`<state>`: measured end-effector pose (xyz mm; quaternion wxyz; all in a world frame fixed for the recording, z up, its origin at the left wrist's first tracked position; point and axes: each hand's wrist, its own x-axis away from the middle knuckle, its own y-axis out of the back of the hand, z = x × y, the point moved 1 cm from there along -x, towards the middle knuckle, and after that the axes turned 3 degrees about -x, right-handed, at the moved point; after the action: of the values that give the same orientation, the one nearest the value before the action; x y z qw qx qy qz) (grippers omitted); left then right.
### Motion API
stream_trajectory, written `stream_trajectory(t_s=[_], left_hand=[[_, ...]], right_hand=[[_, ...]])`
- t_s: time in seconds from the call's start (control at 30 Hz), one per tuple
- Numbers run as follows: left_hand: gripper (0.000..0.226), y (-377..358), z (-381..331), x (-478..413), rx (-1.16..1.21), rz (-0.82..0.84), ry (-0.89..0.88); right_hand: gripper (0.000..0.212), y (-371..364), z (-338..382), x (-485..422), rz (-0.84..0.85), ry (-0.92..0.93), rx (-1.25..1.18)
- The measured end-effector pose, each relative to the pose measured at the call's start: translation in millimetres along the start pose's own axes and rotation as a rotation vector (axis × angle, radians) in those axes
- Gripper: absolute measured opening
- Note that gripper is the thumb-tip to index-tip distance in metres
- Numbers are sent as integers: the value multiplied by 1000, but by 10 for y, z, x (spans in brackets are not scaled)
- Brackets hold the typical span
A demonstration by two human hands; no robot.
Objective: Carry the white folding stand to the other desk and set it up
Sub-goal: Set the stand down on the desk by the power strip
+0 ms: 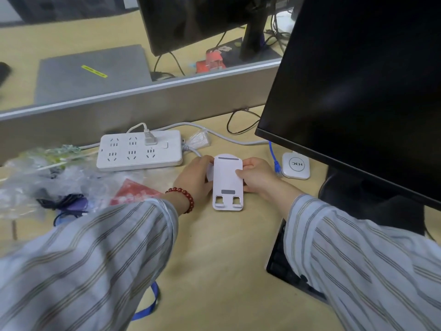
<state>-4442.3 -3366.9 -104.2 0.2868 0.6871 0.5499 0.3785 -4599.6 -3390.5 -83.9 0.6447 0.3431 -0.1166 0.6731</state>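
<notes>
The white folding stand (228, 182) rests on the light wooden desk (214, 247), its front plate tilted toward me with two small lips at the bottom and grey pads on its face. My left hand (194, 179), with a red bead bracelet on the wrist, grips the stand's left edge and the rounded part behind it. My right hand (259, 176) holds the right edge, thumb on the front plate. Both striped sleeves fill the foreground.
A white power strip (139, 151) with one plug lies just left of the stand. Crumpled plastic bags (43, 177) and a red packet (133, 191) lie further left. A large black monitor (358, 87), a white puck (296, 164), a blue cable (274, 158) and a keyboard (284, 263) stand right. A grey partition (143, 101) backs the desk.
</notes>
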Motion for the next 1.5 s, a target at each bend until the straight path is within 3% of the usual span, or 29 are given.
stream_trajectory(t_s=[0.23,0.3,0.47,0.67,1.13,1.23,1.3,1.5], left_hand=[[38,-55,-21,39,-98,-136,92],[40,-35,-21,42,-113,-100,150],[55,0,56,-3,-273,25,78],[55,-12,108,4,-418,-6,40],[37,159,-157,-27,-556,52,67],[35,146,-139,-9,-534,47,74],[36,138,-123,4,-538,51,74],[35,156,-110,-24,-548,60,81]], right_hand=[[26,48,10,-21,83,-24,-44],[27,47,6,-51,83,-8,-7],[38,50,75,-146,141,47,80],[33,-7,119,-189,124,217,363],[24,77,127,-15,136,308,175],[24,93,-17,26,96,192,-42],[8,87,-88,26,171,119,-10],[26,95,-93,89,274,188,46]])
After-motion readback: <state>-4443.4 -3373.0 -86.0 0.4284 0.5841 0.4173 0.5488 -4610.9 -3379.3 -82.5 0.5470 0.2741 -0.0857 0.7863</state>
